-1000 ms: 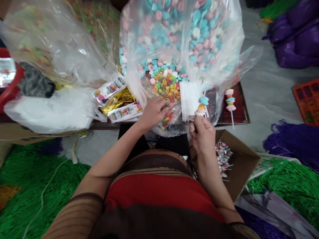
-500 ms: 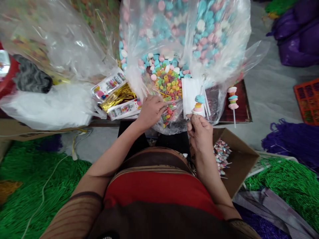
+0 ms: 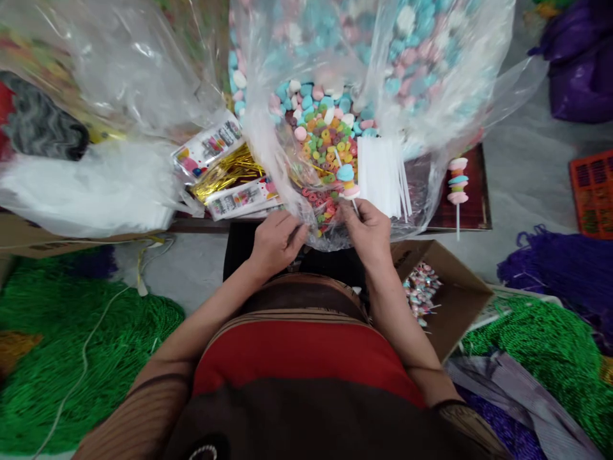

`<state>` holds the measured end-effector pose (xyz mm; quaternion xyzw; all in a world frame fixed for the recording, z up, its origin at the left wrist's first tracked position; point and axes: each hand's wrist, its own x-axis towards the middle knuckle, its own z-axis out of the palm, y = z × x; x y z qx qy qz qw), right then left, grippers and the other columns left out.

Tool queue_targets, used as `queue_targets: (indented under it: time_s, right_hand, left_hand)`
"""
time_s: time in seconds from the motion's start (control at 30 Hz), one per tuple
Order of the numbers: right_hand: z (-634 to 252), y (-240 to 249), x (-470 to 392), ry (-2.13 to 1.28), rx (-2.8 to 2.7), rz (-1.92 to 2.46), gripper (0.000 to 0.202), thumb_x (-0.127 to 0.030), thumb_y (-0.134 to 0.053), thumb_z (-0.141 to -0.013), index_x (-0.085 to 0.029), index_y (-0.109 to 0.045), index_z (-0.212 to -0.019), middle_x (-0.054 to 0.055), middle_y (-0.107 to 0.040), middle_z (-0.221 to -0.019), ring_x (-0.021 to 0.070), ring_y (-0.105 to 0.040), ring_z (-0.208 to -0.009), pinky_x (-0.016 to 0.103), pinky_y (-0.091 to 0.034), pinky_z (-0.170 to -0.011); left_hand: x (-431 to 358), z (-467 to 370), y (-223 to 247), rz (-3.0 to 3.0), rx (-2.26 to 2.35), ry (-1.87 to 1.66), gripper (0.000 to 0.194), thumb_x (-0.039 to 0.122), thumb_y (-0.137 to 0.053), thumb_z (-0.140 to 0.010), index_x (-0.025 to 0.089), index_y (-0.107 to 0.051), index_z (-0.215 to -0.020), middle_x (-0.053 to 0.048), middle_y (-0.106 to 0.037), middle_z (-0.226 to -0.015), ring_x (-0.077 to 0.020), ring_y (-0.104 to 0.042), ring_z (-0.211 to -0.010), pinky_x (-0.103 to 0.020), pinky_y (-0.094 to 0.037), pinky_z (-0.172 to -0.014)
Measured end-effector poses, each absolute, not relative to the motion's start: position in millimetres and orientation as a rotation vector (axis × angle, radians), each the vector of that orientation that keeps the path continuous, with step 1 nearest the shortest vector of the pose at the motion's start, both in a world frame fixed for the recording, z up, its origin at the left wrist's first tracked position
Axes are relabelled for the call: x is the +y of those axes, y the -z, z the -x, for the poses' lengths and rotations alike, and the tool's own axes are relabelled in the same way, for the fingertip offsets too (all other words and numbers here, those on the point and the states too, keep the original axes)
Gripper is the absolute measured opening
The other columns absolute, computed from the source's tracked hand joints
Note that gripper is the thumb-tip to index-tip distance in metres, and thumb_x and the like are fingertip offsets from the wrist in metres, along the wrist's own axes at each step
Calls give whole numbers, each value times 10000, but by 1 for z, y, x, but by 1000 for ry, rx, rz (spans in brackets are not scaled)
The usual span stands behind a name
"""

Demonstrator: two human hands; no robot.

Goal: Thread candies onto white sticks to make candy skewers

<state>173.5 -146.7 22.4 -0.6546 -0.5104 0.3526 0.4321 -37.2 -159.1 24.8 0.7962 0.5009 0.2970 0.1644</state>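
Well, right hand (image 3: 368,233): we are seeing its thumb and fingers pinching a marshmallow-and-gummy skewer (image 3: 348,181) low on the stick, just under the pink-and-white piece; we are judging that this low hold is leaving the upper candies untouched and the far tip free.
Held skewer: it is leaning above the front of the gummy rings (image 3: 330,144), blue marshmallow uppermost, tip poking out beyond it.
Left hand (image 3: 278,239): its fingers are curling loosely beside the front of the clear plastic; we are not managing to tell whether they are gripping anything.
White sticks (image 3: 380,176): they are lying side by side just right of the candy, probably for short reaching.
Second skewer (image 3: 458,181): it is resting at the table's (image 3: 472,198) right end, stick overhanging the edge, perhaps for easy lifting.
Cardboard box (image 3: 462,300): it is standing open below the edge, by the right forearm, probably for dropping things in.
Skewer count: we are counting one in hand, showing at least three pieces, and one on the table, showing five.
Printed packets (image 3: 208,144): at least two are flanking one heap of gold ties (image 3: 230,172).
Uncounted: sticks, rings and wrapped candies (image 3: 421,287) are overlapping too much.
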Motion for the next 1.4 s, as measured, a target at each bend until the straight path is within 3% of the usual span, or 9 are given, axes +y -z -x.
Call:
queue_targets:
  time_s: [0.1, 0.2, 0.3, 0.57, 0.87, 0.97, 1.13, 1.3, 1.4]
  right_hand:
    - [-177, -19, -154, -885, -1262, 1617, 311, -489, -661, -890, -193, -748, -850, -25, -607, -685, 151, -506, -673, 290, -427, -671]
    - [-176, -18, -158, -908, -1272, 1590, 315, -493, -637, -919, -207, -694, -799, -36, -553, -637, 146, -491, -648, 287, -416, -658]
    - [-173, -22, -160, -934, -1281, 1544, 339, -478, -607, -949, -218, -617, -732, -40, -518, -609, 141, -477, -626, 286, -408, -652]
    - [-179, -32, -168, -932, -1252, 1468, 349, -472, -618, -963, -219, -594, -723, -50, -497, -606, 123, -439, -582, 278, -391, -625]
    - [-185, -45, -177, -894, -1195, 1397, 333, -547, -634, -969, -232, -729, -920, -21, -598, -683, 134, -505, -603, 267, -394, -569]
    - [-185, -45, -179, -861, -1204, 1398, 356, -572, -615, -974, -239, -738, -943, 8, -681, -768, 145, -540, -626, 272, -411, -560]
    - [-180, -43, -178, -942, -1377, 1358, 400, -593, -561, -994, -239, -746, -974, 29, -736, -803, 171, -612, -676, 295, -479, -621]
    - [-184, -36, -172, -900, -1510, 1527, 392, -556, -541, -1004, -225, -731, -914, 34, -764, -736, 200, -666, -701, 326, -514, -731]
    - [-187, -34, -172, -924, -1463, 1573, 420, -584, -540, -998, -222, -722, -887, 34, -771, -725, 199, -657, -684, 328, -517, -727]
  left_hand:
    - [-180, 46, -14, -1980, 1526, -344, 556, 564, -464, -1016, 196, -618, -629, -41, -598, -616, -170, -551, -619, -306, -359, -630]
    - [-183, 44, 0, -1668, 1494, -52, 439, 616, -630, -910, 192, -735, -875, -45, -731, -778, -192, -650, -702, -292, -408, -668]
    - [-173, 31, 10, -1440, 1441, -142, 463, 598, -733, -827, 183, -750, -1030, -58, -781, -919, -210, -706, -817, -282, -472, -724]
    - [-165, 5, -9, -1010, 1190, -450, 258, 321, -591, -899, 155, -706, -738, -37, -743, -733, -120, -638, -659, -223, -513, -659]
    - [-169, 6, -59, -1423, 1047, -648, 440, 555, -559, -918, 184, -609, -686, -3, -654, -641, -112, -590, -623, -224, -478, -637]
    - [-175, 9, -55, -1521, 1045, -680, 457, 555, -539, -940, 178, -623, -696, 1, -628, -642, -114, -568, -637, -229, -457, -641]
    - [-180, 15, -41, -1517, 1072, -736, 416, 553, -572, -937, 175, -723, -853, -40, -723, -862, -158, -646, -855, -279, -518, -842]
    - [-182, 20, -26, -1369, 1057, -662, 471, 608, -603, -915, 161, -748, -879, -25, -686, -755, -149, -611, -732, -283, -534, -756]
    - [-182, 23, -17, -1327, 1037, -645, 486, 624, -637, -886, 165, -778, -958, -65, -769, -921, -207, -700, -917, -349, -560, -931]
